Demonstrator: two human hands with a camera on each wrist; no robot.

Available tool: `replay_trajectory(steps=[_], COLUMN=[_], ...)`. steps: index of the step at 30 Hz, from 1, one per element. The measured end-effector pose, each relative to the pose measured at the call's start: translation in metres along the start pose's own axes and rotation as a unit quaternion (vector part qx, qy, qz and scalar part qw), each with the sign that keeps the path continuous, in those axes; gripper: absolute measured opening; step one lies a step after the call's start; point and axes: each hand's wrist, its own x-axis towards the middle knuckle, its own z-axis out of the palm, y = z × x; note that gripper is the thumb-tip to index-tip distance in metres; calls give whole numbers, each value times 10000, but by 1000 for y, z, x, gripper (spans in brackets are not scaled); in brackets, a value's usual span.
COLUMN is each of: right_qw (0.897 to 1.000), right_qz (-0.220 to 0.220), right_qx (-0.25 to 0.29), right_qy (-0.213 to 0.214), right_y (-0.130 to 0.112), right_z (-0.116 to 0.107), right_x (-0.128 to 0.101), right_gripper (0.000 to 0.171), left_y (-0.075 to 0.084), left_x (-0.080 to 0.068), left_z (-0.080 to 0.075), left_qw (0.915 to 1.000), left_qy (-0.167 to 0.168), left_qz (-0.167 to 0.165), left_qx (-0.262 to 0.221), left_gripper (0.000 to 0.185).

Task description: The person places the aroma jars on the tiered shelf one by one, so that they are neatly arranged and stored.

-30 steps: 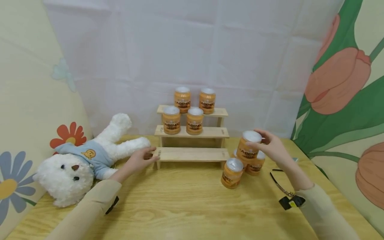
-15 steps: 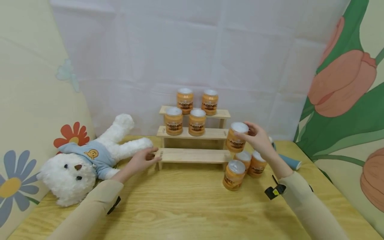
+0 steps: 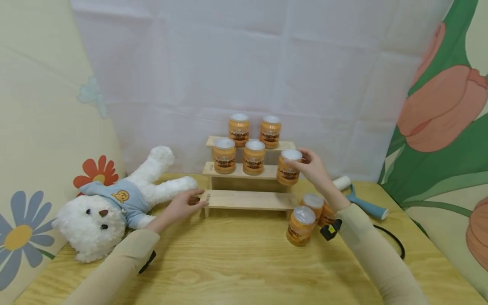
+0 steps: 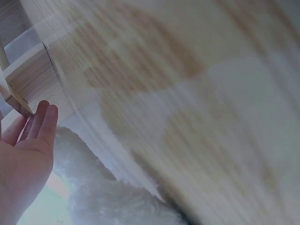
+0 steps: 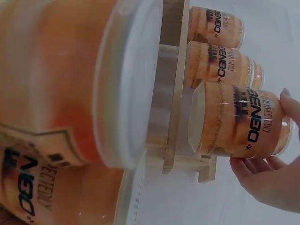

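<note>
My right hand (image 3: 313, 168) holds an orange labelled can (image 3: 287, 170) upright by its upper sides, at the right end of the middle shelf. In the right wrist view, a narrow gap shows between this can's base (image 5: 197, 119) and the shelf board (image 5: 177, 93). Two matching cans (image 3: 253, 160) stand left of it on that shelf, and two more (image 3: 270, 133) on the top shelf. My left hand (image 3: 185, 206) touches the left end of the wooden three-step rack (image 3: 249, 199); its fingers (image 4: 48, 123) look straight in the left wrist view.
Several more cans (image 3: 301, 225) are grouped on the table (image 3: 228, 262) by the rack's right foot. A white plush bear (image 3: 95, 224) in a blue shirt lies at the left. Behind my right forearm lies a blue-handled roller (image 3: 367, 206), with a black cord (image 3: 396, 241) nearby.
My right hand has carried the can left and back, from over the grouped cans to the middle shelf's right end. The left hand has stayed at the rack. The roller has come into view.
</note>
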Motion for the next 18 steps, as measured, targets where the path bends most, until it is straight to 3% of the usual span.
replay_trajectory(steps=[9,18], right_qw=[9999,9997], right_qz=[-129,-177], right_qx=[61,116], right_qy=[25,-114], right_y=[9,13], right_z=[9,14], right_x=[15,26], right_gripper=[69,73], left_y=[-2,1], left_x=[2,0], left_z=[2,0], left_qw=[9994,9994], left_qy=[-87,-83], left_qz=[-331,-320], left_qx=[-75,-55], left_gripper=[66,67])
